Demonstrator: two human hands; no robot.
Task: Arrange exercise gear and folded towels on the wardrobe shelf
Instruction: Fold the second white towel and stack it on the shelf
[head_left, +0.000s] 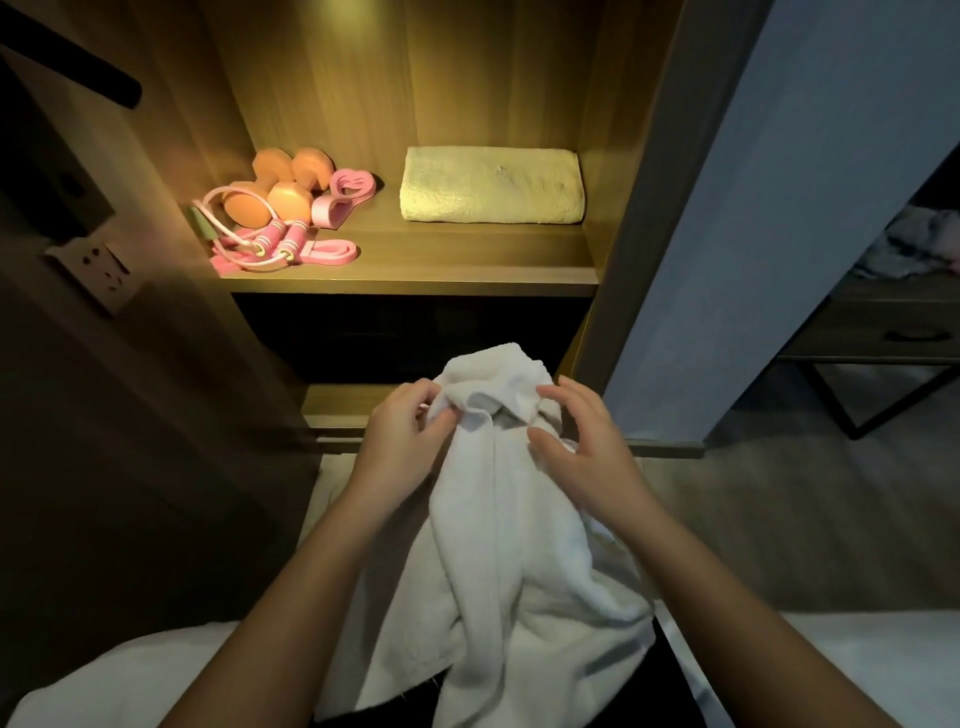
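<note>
A crumpled white towel hangs in front of me, below the lit wardrobe shelf. My left hand pinches its upper edge on the left. My right hand holds the towel's upper right part between thumb and curled fingers. A folded pale towel lies on the right side of the shelf. On the left side sit two orange dumbbells, a pink skipping rope, pink resistance bands and a pink heart-shaped grip.
The wardrobe's wooden side panels frame the shelf, with a dark compartment below it. A wall socket is at the left. A side table with a drawer stands at the right. White bedding lies at the bottom.
</note>
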